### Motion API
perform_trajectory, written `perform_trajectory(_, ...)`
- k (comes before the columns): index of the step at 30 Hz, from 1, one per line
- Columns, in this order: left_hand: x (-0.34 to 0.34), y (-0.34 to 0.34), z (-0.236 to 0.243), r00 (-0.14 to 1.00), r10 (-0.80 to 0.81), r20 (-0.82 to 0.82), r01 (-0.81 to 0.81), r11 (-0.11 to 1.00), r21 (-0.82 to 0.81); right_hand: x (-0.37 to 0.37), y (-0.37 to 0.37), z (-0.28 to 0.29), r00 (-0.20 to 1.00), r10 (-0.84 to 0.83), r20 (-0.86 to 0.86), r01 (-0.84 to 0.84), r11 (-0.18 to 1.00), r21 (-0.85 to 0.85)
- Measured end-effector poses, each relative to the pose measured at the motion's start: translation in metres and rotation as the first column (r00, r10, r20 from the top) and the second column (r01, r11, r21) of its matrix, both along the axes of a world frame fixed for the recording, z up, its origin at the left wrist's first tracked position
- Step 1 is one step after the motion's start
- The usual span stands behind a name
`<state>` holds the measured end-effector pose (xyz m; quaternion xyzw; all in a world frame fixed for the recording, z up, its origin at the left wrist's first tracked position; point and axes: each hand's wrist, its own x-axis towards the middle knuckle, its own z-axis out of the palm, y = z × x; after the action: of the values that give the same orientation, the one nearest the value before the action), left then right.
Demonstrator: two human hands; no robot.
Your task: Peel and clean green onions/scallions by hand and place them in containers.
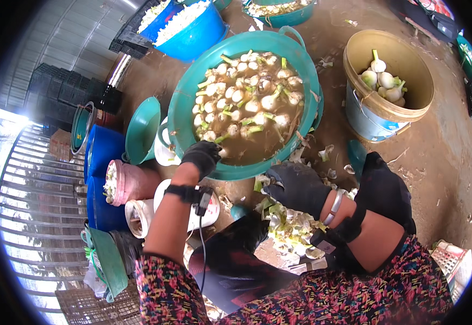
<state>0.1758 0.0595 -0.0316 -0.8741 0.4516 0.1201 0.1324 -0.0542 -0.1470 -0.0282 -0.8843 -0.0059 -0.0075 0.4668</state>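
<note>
A large teal tub (pixel 173 119) holds murky water with several white bulbs (pixel 252 105) with green stems floating in it. My left hand (pixel 200 160), in a dark glove, is at the tub's near-left rim, fingers curled on a white bulb (pixel 222 153) at the water's edge. My right hand (pixel 295 187), also gloved, is lower right of the tub with its fingers curled; what it holds is hidden. Beneath it lies a heap of pale peels and leafy trimmings (pixel 293 233), between my dark-clad legs.
A tan bucket (pixel 387 124) with bulbs stands right of the tub. Behind are blue tubs (pixel 190 40) full of white pieces. At left are a teal basin (pixel 144 122), pink bucket (pixel 141 181), white buckets (pixel 138 219), blue barrels (pixel 100 151), black crates (pixel 68 92) and a barred opening.
</note>
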Motion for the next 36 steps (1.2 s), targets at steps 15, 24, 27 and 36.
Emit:
perform_trajectory(15,0.026,-0.02,-0.016,0.804,0.453,-0.384,-0.502,0.864,-0.032,0.009,-0.021,-0.002,0.995,-0.099,0.0,0.098,0.985,0.14)
perform_trajectory(24,-0.142,-0.027,0.043,0.344,-0.249,-0.905,-0.848,0.332,-0.414,0.008,0.004,-0.008,0.984,-0.126,0.125,0.003,0.715,0.699)
perform_trajectory(27,-0.159,-0.03,0.023,0.159,-0.55,-0.82,-0.974,0.046,-0.221,0.005,0.011,-0.009,0.994,-0.083,0.074,-0.011,0.586,0.81)
perform_trajectory(36,-0.166,-0.05,0.021,0.469,-0.041,-0.882,-0.88,0.066,-0.471,0.001,0.017,-0.017,0.994,-0.111,0.005,0.044,0.431,0.901)
